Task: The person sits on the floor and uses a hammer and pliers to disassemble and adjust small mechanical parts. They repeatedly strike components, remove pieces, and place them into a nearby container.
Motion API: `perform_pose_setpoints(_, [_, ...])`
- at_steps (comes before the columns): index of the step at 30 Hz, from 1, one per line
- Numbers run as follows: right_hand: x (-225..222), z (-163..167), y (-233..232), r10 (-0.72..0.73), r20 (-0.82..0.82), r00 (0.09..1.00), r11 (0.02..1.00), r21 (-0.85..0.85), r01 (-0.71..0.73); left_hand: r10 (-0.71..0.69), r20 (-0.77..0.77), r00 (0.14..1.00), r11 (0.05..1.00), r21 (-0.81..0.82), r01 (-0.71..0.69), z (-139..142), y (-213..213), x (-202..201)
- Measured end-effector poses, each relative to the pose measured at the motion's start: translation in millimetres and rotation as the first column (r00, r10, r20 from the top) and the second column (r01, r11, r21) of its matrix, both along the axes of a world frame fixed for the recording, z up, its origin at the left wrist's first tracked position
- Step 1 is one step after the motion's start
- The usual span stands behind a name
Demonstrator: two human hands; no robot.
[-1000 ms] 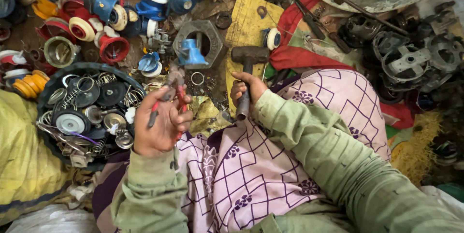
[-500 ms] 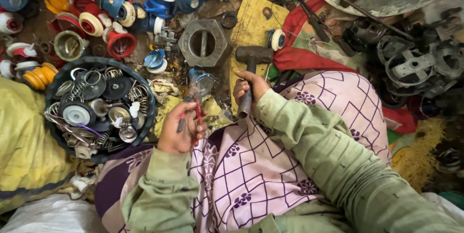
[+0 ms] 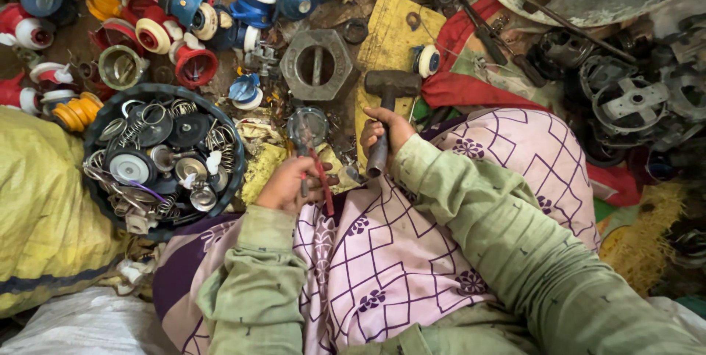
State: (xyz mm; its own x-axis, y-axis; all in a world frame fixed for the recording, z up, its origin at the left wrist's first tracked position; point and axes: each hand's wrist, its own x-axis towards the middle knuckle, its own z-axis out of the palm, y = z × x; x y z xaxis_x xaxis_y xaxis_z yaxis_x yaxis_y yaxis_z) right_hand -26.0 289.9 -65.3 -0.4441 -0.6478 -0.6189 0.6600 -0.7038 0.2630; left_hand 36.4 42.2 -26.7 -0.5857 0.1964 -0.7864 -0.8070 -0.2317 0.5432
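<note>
A: What did the left hand [image 3: 290, 182] have at that moment?

B: Its fingers were closed around a pair of red-handled pliers [image 3: 312, 167]. The pliers pointed away from the person, and their nose met a round metal part [image 3: 307, 127] lying on the floor just ahead of the knees. I could not tell whether the nose actually clamped the part or only touched it.

A: And the right hand [image 3: 384, 134]?

B: Fingers wrapped tight around the handle of a hammer [image 3: 386, 101]. The dark head sat at the far end, over the edge of a yellow board [image 3: 393, 31]. The handle ran back toward the person's lap.

A: Where were both hands relative to the body?

B: Low, just past a purple-patterned cloth [image 3: 382, 259] that covered the legs. Both sleeves were pale green. The two hands were near each other but apart.

A: Surroundings?

B: A big grey hexagonal nut [image 3: 318, 64] lay flat on the floor, just beyond the round part. To the left stood a dark round basin [image 3: 163, 153] holding metal discs, springs and rings. Further out, red, blue and white plastic caps [image 3: 195, 24] were scattered. A yellow sack [image 3: 44, 208] lay at the left edge, dark metal housings [image 3: 632, 97] on the right.
</note>
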Motion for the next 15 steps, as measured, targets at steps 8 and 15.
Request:
perform_pose_setpoints(8, [0,0,0,0.015,-0.014,1.000,1.000,0.014,-0.015,0.103,0.090,0.991,0.937,0.326,-0.127,9,-13,-3])
perform_pose_setpoints(15, [0,1,-1,0.003,-0.006,1.000,1.000,-0.011,-0.004,0.150,0.158,0.976,0.906,0.373,-0.200,8,-12,-11])
